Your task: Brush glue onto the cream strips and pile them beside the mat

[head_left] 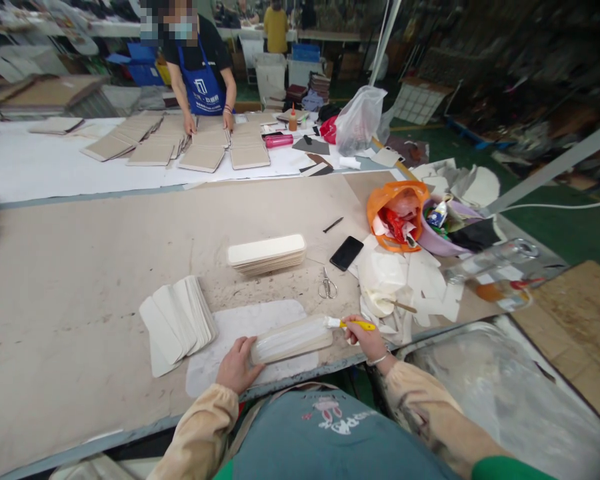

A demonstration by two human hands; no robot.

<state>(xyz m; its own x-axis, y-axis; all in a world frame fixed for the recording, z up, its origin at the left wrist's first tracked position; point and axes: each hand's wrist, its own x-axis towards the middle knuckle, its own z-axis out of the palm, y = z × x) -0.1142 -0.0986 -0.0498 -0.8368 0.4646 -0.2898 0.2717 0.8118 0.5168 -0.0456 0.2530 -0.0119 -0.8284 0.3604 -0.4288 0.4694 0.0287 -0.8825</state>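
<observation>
In my right hand (367, 339) is a brush with a yellow handle (336, 323); its white-coated bristles touch the right end of a long, round-ended panel (293, 341). Wet-looking white streaks run along the panel's upper face. My left hand (237, 367) grips the panel's left end between thumb and fingers. Beneath the panel lies a pale sheet (205, 373). To the left, a fanned stack of similar white pieces (180, 320) rests on the table. Farther back stands a neat stack of round-ended panels (267, 253).
Scissors (327, 285), a phone (347, 253) and a white tub (380, 273) with a stick lie right of centre. Behind them are an orange bag (377, 193) and a lilac basin (450, 247). Across the table, a co-worker (200, 73) in a blue apron handles beige panels (203, 157).
</observation>
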